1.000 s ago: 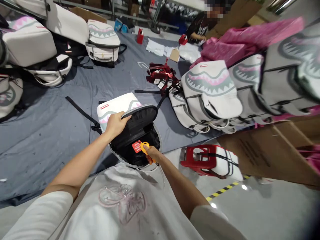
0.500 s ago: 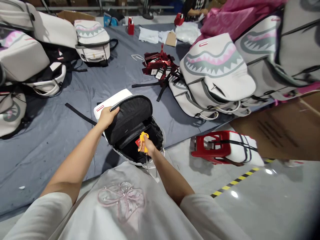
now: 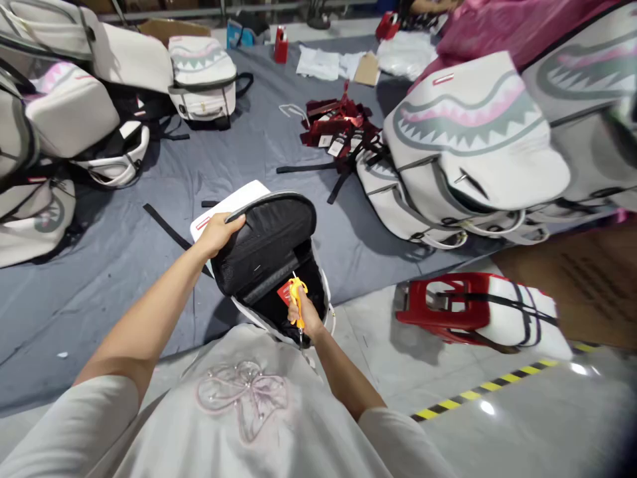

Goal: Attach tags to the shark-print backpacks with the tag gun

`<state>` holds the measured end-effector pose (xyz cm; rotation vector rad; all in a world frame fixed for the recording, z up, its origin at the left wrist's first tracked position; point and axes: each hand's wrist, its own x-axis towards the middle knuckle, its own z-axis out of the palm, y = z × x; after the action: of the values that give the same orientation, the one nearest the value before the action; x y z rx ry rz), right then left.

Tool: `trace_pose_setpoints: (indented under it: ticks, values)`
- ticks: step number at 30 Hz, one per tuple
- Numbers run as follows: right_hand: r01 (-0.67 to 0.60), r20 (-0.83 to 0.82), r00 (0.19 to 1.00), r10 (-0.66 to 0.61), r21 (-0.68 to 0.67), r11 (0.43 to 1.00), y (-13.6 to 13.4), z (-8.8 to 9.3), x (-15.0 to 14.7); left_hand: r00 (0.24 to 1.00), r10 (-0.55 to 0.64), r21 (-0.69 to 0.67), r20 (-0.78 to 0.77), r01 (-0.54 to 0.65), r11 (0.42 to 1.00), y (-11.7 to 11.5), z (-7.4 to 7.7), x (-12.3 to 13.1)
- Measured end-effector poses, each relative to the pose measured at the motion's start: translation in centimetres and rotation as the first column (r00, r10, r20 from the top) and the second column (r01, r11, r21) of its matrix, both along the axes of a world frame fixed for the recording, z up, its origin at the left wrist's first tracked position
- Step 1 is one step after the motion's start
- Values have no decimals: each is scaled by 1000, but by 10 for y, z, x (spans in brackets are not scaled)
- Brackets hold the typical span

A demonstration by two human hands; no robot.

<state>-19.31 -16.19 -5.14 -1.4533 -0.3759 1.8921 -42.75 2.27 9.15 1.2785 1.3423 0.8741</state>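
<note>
An opened white backpack point(image 3: 271, 229) with a black lining lies at the near edge of the covered table, close to my body. My left hand point(image 3: 219, 236) grips the rim of its raised front panel, thumb over the lining. In the bag's mouth, my right hand point(image 3: 306, 315) is closed round a yellow air blow gun point(image 3: 297, 292). A thin nozzle shows at the gun's top and a metal fitting at its lower end. Beside the gun, a red tag point(image 3: 284, 292) shows against the dark interior; what holds it is not clear.
White backpacks with shark-mouth prints point(image 3: 478, 126) are stacked at right, and more backpacks point(image 3: 74, 116) at left. Red tags point(image 3: 341, 126) lie heaped mid-table. Beyond the near edge stand a red stool point(image 3: 442, 309) with a white strapped pad and a cardboard box point(image 3: 582, 285).
The view has shifted, so the surroundings appear displaced. My right hand and the blow gun sit slightly lower and further right in the bag's mouth. My left hand keeps its hold on the panel.
</note>
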Motion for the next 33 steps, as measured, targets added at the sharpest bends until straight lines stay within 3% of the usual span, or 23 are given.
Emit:
trace_pose_setpoints:
  ticks: [4, 9, 18, 23, 26, 28, 31, 33]
  values:
    - [-33, 0, 999, 33, 149, 988, -13, 3, -5, 999, 35, 31, 26, -36, 999, -6, 10, 5]
    - [47, 97, 994, -53, 62, 997, -8, -5, -11, 990, 92, -47, 104, -87, 995, 3, -9, -2]
    - [-54, 196, 979, 53, 1, 999, -13, 1, -1, 969, 141, -204, 204, -99, 974, 17, -31, -14]
    - [-187, 304, 933, 195, -55, 981, -21, 35, 16, 968, 172, -249, 184, -123, 961, 25, -40, -18]
    - [-355, 543, 751, 375, -146, 923, -27, 69, 51, 968, 199, -338, 151, -139, 931, 28, -45, -19]
    - [-354, 629, 680, 378, -171, 920, -25, 89, 82, 969, 207, -403, 133, -138, 905, 29, -49, -19]
    - [-268, 558, 787, 264, -77, 960, -10, 106, 116, 973, 192, -463, 128, -113, 879, 31, -53, -20]
    - [-346, 464, 824, 324, -40, 937, 5, 112, 121, 979, 172, -477, 113, -98, 873, 32, -53, -20]
